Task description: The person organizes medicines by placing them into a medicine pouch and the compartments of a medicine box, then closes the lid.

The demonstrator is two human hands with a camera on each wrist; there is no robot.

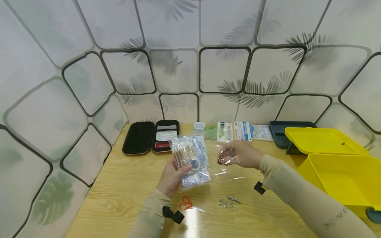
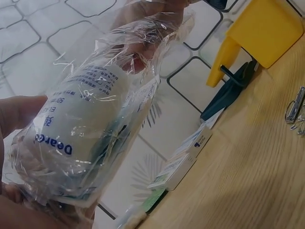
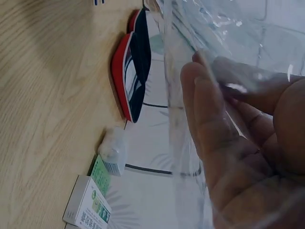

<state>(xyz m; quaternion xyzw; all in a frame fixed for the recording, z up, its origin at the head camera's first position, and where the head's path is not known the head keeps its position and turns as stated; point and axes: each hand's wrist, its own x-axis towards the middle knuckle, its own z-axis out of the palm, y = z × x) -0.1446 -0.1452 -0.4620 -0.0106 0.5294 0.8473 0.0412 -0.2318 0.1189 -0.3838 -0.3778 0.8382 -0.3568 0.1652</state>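
Note:
My left hand (image 1: 172,178) grips a clear plastic bag (image 1: 203,145) of packed supplies above the table. Cotton swabs (image 1: 183,152) and a white ring-shaped roll (image 1: 194,163) show through it, the thumb lying over the roll. In the left wrist view, a white wrapped roll with blue print (image 2: 76,109) fills much of the bag. To the right, my right hand (image 1: 245,154) pinches loose clear plastic between thumb and fingers, seen closely as the thin film (image 3: 183,129) in the right wrist view. By its fingertips is a small brownish round thing (image 1: 219,160), its kind unclear.
Orange-handled scissors (image 1: 186,204) and small metal pins (image 1: 227,204) lie in front. Behind stand an open black case (image 1: 138,137), a small white pack (image 1: 199,126) and several boxes (image 1: 225,131). A dark blue tray (image 1: 276,135) and yellow bin (image 1: 348,178) stand right.

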